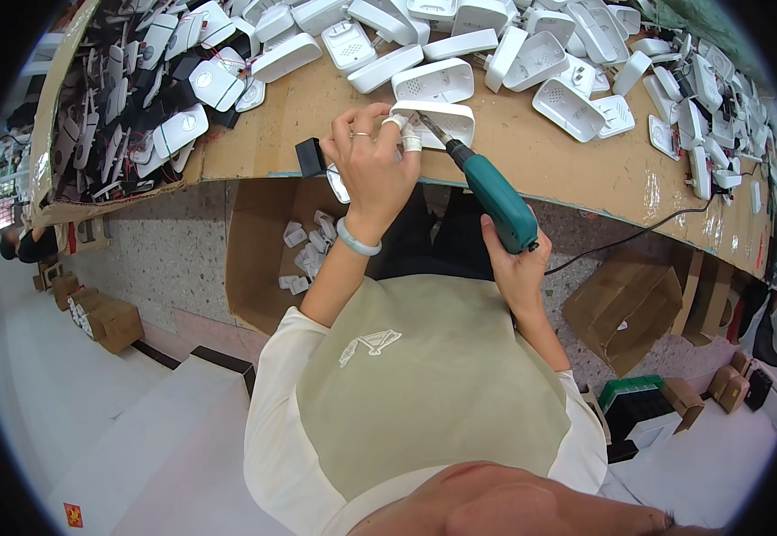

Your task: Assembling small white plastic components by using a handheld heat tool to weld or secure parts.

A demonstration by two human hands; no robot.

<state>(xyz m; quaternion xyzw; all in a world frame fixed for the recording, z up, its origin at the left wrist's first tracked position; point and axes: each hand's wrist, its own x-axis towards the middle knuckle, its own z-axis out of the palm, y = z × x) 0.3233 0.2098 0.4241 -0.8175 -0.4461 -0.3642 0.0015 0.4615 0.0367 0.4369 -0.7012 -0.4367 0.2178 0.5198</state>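
Note:
My left hand (370, 170) grips a white plastic casing (451, 122) at the near edge of the cardboard-covered table. White finger covers sit on some of its fingertips. My right hand (518, 268) is closed round the rear of a green corded electric screwdriver (494, 189), held at a slant. Its thin metal tip reaches the casing beside my left fingers; the exact contact point is too small to make out. Just left of my left hand are a black block (310, 157) and a white part (337, 184) at the table edge.
Many white casings (540, 61) lie heaped along the far side of the table (259, 143). A carton (42, 152) at left holds white and black parts with wires. Below the table stands an open box (254, 241) with small white pieces. A black cord (625, 241) runs rightward.

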